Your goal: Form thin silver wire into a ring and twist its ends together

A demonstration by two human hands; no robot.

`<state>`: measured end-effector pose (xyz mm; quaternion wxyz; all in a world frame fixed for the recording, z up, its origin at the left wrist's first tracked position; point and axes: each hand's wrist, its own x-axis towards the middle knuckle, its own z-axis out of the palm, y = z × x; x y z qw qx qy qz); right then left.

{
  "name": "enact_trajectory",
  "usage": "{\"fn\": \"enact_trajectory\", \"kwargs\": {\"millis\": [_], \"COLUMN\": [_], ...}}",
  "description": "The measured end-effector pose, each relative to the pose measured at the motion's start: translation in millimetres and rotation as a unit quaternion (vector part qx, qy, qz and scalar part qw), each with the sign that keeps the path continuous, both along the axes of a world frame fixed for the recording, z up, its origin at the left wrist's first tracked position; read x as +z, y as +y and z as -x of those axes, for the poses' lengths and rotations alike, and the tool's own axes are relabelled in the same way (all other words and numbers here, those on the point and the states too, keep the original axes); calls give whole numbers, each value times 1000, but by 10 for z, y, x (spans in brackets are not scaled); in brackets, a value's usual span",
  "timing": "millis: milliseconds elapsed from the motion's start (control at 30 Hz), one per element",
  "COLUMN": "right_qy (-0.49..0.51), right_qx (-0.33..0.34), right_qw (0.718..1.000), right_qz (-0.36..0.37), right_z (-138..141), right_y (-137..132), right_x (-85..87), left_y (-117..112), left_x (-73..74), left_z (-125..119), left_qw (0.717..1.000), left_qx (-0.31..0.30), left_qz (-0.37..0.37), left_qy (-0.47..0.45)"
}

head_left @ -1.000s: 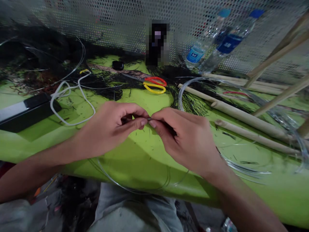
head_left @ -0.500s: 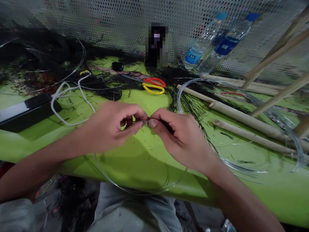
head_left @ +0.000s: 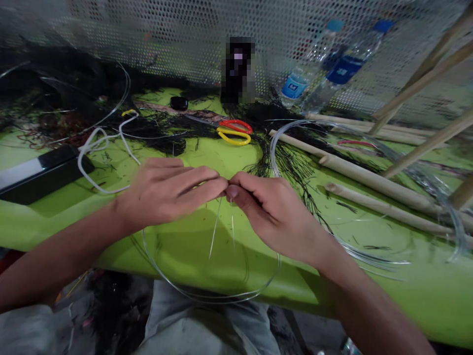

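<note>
Far left of frame: flat black box (head_left: pixel 40 172) on green table (head_left: pixel 236 158), looped white cord (head_left: pixel 99 148) just beside.

Left of centre: left hand (head_left: pixel 166 195), motion-blurred, fingers stretched long, thumb and forefinger tips pinching thin wire (head_left: pixel 221 299).

Centre: fingertips of both hands touching at the pinch. Hangs from there as two short loose ends, then sweeps in one wide loop below both hands, past the table's near edge, lower centre of frame.

Above centre: scissors (head_left: pixel 234 132), red and yellow handles, beside black fibres (head_left: pixel 162 128).

Right of centre: right hand (head_left: pixel 273 212), fingers curled, thumb and forefinger nipped on same wire.

Right: pale wooden sticks (head_left: pixel 380 185) flat on table, coil of clear line (head_left: pixel 373 261) over them.

Upper right: two water bottles (head_left: pixel 332 74) leaning at perforated mesh wall (head_left: pixel 148 29).
</note>
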<state>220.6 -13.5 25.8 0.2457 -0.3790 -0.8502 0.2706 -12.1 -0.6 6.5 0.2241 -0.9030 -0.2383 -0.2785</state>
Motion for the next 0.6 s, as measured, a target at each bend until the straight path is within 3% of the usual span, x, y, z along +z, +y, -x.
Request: {"fn": "enact_trajectory", "kwargs": {"millis": [200, 333, 500, 600], "right_qy": [-17, -2, 14, 10], "right_qx": [-8, 3, 17, 9], "right_qw": [1000, 1000, 999, 996], "right_qz": [-8, -23, -45, -87], "right_z": [-3, 10, 8, 10], "right_y": [-20, -29, -42, -60], "right_x": [-1, 21, 22, -30], "left_y": [29, 25, -16, -10], "left_x": [-26, -75, 27, 140], "left_z": [-4, 0, -42, -87], "left_qw": [1000, 999, 968, 896], "left_qx": [2, -19, -35, -39], "left_qz": [-3, 37, 221, 406], "left_qy": [4, -30, -110, -175]}}
